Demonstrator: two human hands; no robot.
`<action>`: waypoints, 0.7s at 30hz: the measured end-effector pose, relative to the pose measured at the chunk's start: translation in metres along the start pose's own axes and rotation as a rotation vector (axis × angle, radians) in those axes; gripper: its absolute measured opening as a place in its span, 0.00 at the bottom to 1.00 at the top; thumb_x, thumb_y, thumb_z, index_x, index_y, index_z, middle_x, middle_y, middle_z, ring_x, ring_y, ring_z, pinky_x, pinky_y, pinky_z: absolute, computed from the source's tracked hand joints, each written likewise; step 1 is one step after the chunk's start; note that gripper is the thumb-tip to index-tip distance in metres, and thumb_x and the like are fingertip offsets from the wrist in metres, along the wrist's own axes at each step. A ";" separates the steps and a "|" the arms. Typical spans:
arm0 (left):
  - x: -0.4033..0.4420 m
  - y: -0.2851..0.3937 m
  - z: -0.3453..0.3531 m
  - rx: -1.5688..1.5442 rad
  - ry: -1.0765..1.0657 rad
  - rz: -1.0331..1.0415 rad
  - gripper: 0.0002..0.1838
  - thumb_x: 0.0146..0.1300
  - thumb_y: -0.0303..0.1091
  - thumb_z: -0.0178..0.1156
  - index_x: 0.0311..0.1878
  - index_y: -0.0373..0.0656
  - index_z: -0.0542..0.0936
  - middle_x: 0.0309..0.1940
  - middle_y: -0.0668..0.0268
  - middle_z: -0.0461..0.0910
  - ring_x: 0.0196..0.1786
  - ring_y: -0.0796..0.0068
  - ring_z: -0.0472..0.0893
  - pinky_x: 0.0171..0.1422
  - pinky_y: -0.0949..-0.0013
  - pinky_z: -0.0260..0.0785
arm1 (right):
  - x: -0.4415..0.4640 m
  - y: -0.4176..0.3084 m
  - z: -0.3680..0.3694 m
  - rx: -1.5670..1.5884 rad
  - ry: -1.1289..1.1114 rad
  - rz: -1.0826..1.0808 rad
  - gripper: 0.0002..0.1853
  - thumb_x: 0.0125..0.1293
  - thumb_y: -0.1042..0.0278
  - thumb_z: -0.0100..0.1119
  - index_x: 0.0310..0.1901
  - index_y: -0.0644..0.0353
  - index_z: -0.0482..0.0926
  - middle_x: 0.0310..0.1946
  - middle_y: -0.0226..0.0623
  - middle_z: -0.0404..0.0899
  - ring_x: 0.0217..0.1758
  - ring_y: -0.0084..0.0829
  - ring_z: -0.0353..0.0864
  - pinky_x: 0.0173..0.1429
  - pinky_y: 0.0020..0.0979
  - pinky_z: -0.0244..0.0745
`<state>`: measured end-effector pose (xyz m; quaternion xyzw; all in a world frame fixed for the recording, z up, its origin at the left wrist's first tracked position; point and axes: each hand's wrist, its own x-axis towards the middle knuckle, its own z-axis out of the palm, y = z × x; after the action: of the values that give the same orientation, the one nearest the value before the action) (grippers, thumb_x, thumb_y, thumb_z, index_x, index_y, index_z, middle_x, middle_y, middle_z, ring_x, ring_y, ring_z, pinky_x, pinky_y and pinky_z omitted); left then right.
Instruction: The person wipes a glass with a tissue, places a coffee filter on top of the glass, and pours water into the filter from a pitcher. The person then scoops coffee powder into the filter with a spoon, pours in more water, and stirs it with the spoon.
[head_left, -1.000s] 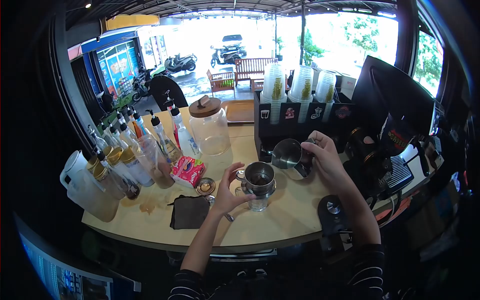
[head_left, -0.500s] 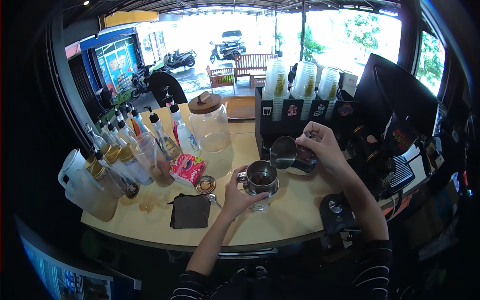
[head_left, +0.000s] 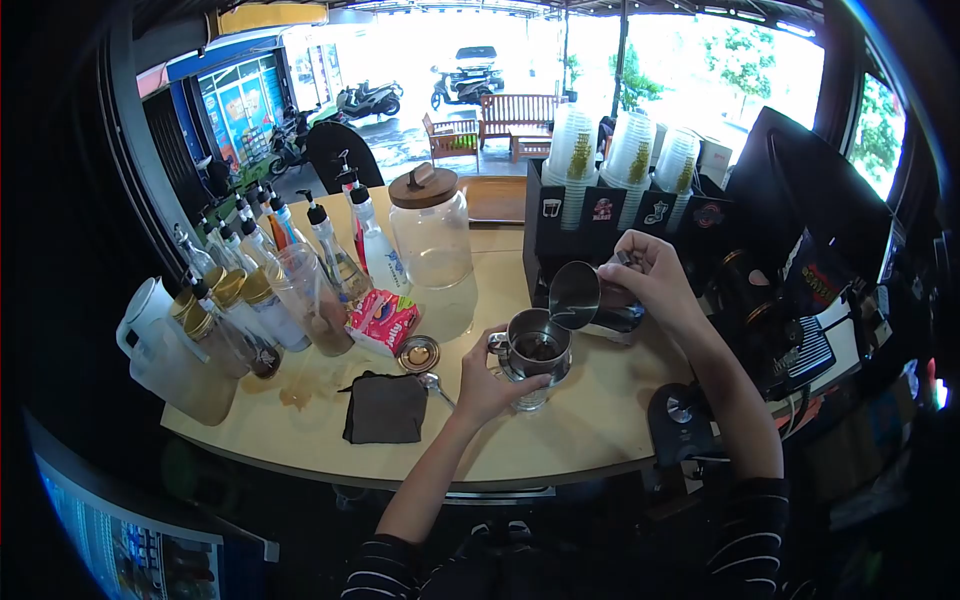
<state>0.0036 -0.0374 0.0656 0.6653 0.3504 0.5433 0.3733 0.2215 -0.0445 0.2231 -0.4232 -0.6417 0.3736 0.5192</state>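
Note:
My left hand (head_left: 488,388) is closed around a metal drip coffee filter (head_left: 519,328) with a side handle, which sits on a small glass (head_left: 532,402). Something dark lies inside the filter. Gripped by its handle in my right hand (head_left: 655,278) is a steel pitcher (head_left: 574,292), tilted left with its lip over the filter's rim. I cannot clearly make out a stream. Left of the filter lie a round metal lid (head_left: 417,354), a spoon (head_left: 433,384) and a folded dark cloth (head_left: 386,408).
Pump bottles (head_left: 330,245), a plastic jug (head_left: 185,365) and a pink packet (head_left: 382,319) crowd the left. Behind stands a wooden-lidded jar (head_left: 432,240). A black cup holder (head_left: 568,218) with stacked plastic cups is at the back right; a black tamping stand (head_left: 680,425) is at the right edge.
The pitcher has tipped further and its lip has come closer, now over the filter. My left hand stays on the filter. The whole view has shifted slightly.

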 end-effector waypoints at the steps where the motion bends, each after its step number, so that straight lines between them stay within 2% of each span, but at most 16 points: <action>1: 0.000 0.001 0.000 0.003 0.002 0.009 0.43 0.32 0.46 0.80 0.53 0.36 0.72 0.44 0.57 0.81 0.49 0.67 0.80 0.59 0.64 0.69 | 0.001 0.001 0.000 0.001 0.001 0.002 0.09 0.57 0.79 0.62 0.28 0.59 0.70 0.24 0.24 0.75 0.27 0.09 0.73 0.31 0.13 0.68; 7: 0.000 -0.001 0.001 -0.009 0.005 0.012 0.43 0.32 0.47 0.80 0.53 0.35 0.73 0.42 0.58 0.81 0.48 0.68 0.80 0.58 0.64 0.70 | 0.002 -0.001 0.001 -0.048 -0.003 -0.010 0.10 0.57 0.79 0.62 0.27 0.61 0.68 0.22 0.25 0.73 0.26 0.10 0.74 0.30 0.15 0.72; 12: 0.001 -0.002 0.000 0.008 0.000 0.034 0.42 0.32 0.46 0.80 0.52 0.36 0.74 0.42 0.58 0.81 0.47 0.69 0.81 0.57 0.65 0.70 | 0.003 0.000 0.004 -0.030 -0.005 -0.026 0.10 0.57 0.78 0.62 0.27 0.61 0.68 0.21 0.24 0.73 0.24 0.08 0.70 0.24 0.14 0.62; 21: 0.001 -0.005 0.000 0.017 0.000 0.033 0.43 0.33 0.46 0.80 0.53 0.36 0.73 0.42 0.58 0.81 0.47 0.68 0.80 0.57 0.65 0.71 | 0.003 0.001 0.000 -0.085 0.000 -0.034 0.10 0.57 0.77 0.63 0.26 0.60 0.68 0.20 0.22 0.72 0.22 0.07 0.67 0.23 0.14 0.60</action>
<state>0.0031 -0.0341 0.0613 0.6743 0.3437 0.5464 0.3586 0.2212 -0.0417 0.2229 -0.4338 -0.6641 0.3371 0.5071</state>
